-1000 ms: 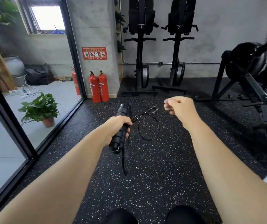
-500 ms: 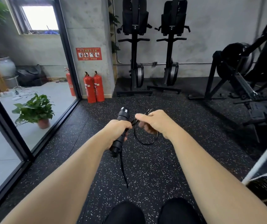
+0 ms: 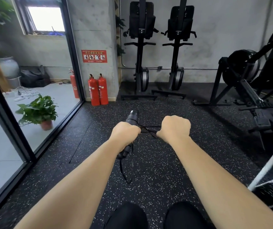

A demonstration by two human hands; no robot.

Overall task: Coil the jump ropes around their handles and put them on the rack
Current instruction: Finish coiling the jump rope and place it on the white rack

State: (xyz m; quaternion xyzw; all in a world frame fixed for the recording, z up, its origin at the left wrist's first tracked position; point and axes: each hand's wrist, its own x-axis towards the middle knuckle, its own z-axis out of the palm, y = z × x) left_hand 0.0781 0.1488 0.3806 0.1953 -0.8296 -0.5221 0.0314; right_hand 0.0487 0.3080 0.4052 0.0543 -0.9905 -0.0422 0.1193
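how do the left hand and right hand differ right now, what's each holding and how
The left hand wraps its fingers round the thick black handle, which tilts up and away; the right hand is closed on only the thin rope. The handle sticks out above and below the left hand; the right hand hides the rope inside it. Shared: both are fists, backs up, linked by rope strands between them.
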